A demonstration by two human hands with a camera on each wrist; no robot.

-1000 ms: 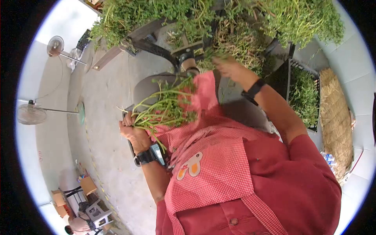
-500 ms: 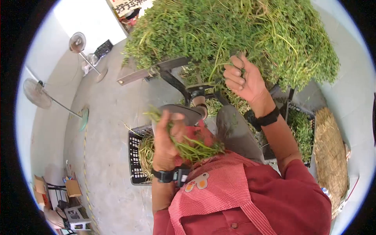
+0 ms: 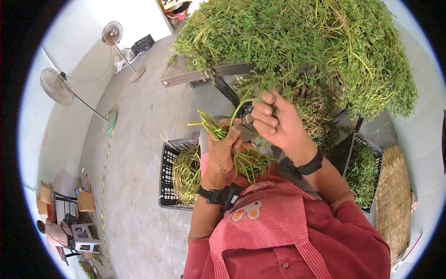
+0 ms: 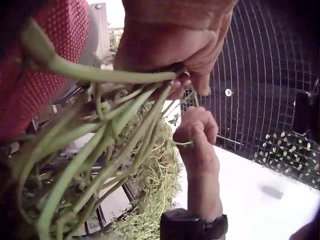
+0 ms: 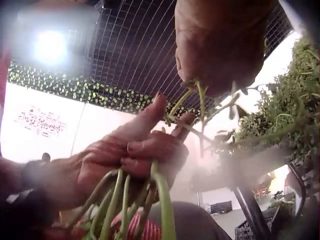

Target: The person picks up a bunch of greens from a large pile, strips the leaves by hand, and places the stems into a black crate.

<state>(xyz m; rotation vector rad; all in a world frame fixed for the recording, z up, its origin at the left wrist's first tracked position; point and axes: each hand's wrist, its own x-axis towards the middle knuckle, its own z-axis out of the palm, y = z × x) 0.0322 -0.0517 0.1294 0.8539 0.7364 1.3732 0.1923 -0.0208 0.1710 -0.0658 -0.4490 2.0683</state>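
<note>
My left hand [image 3: 220, 158] grips a bunch of green leafy stems [image 3: 251, 162] in front of the apron, cut ends poking out on the upper left side. The same stems [image 4: 95, 150] hang below the palm in the left wrist view. Close beside it, my right hand [image 3: 281, 123] has its fingers curled round a single leafy sprig [image 3: 240, 104], whose stem runs down to the left thumb. From the right wrist, that sprig [image 5: 200, 107] shows between the right hand [image 5: 220, 50] above and the left hand [image 5: 135, 150] below.
A large heap of greens [image 3: 288, 37] covers the table ahead, with more plant litter below. A black crate [image 3: 167, 179] of stems stands left; another crate [image 3: 364, 172] of greens sits right, near a woven mat [image 3: 392, 200]. Two standing fans [image 3: 58, 86] and a seated person [image 3: 58, 230] are farther left.
The left hand has come up from low at the left with its bunch and is now steady. The right hand has drawn back from the heap toward it, a sprig now between them.
</note>
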